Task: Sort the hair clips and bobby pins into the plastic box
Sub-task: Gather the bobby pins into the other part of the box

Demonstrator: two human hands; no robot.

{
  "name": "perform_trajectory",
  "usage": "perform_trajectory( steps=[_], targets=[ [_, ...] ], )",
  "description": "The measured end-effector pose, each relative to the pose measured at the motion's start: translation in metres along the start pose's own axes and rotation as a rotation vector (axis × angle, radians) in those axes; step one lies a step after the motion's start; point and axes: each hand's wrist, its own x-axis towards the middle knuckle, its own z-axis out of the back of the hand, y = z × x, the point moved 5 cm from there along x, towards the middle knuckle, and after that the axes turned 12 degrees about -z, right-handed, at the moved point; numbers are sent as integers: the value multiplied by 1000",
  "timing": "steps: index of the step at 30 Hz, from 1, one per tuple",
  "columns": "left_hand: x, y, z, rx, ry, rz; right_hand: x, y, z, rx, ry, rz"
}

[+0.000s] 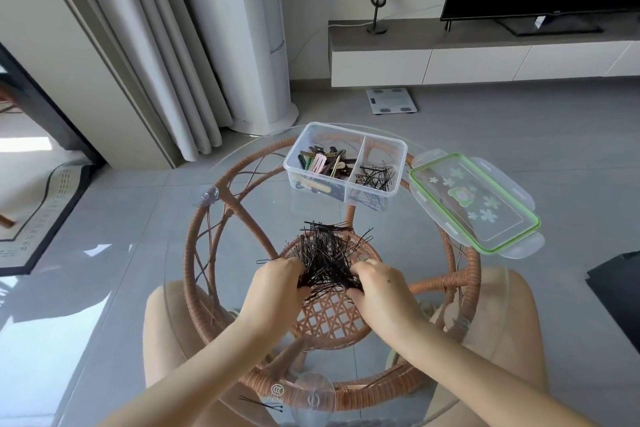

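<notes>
Now my left hand point(277, 279) and right hand point(379, 282) squeeze a big pile of pins point(325, 253) at the frame's middle. Clips point(323, 163) already sit in the box point(346, 163) above, with some pins beside them. One pin point(263, 404) lies low down.

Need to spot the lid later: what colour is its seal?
Green, on the clear lid with flower prints; shows in the head view.

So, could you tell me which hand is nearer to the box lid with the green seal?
The right hand: the lid lies up and to its right on the glass table. The left hand is farther off, across the bobby pin pile.
</notes>
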Motion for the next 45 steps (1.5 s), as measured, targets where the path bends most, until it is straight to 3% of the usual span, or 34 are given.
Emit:
perform_trajectory(
  steps=[22,28,32,38,45],
  targets=[
    [0,-7,89,-255,-181,50,0,-14,101,405,-170,-66],
    [8,-10,101,-316,-243,56,37,-15,128,452,-320,-103],
    [13,-15,103,-361,-269,46,84,-23,132,456,-420,-231],
    [16,-20,106,-371,-271,42,147,-23,104,252,-325,-410],
    [27,-29,111,-373,-268,17,170,-17,102,220,-163,-394]
  ],
)
